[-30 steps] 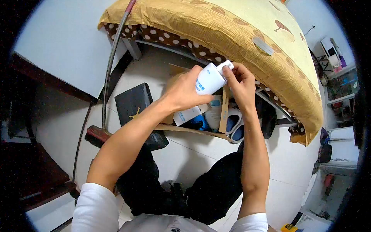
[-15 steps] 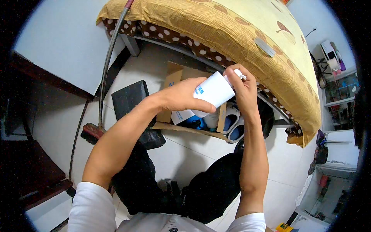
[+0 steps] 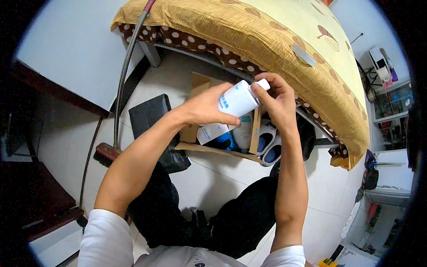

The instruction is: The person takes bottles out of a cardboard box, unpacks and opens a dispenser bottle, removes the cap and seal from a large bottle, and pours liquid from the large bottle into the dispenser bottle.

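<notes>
The left hand [image 3: 207,109] grips a white bottle [image 3: 238,99] around its body, tilted. The right hand [image 3: 276,101] pinches its cap [image 3: 262,84] just beside. Below both hands sits an open box [image 3: 195,133].

Below our hands [image 3: 249,107], the open cardboard box [image 3: 195,111] is crowded with packets and bottles. The bed [image 3: 267,40] overhangs at twelve o'clock, slippers [image 3: 269,142] block four, a black box [image 3: 149,113] nine. Bare floor [image 3: 213,173] lies open at six.

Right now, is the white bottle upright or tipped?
Tipped. The white bottle lies slanted in the left hand, cap end toward the right hand fingers.
</notes>
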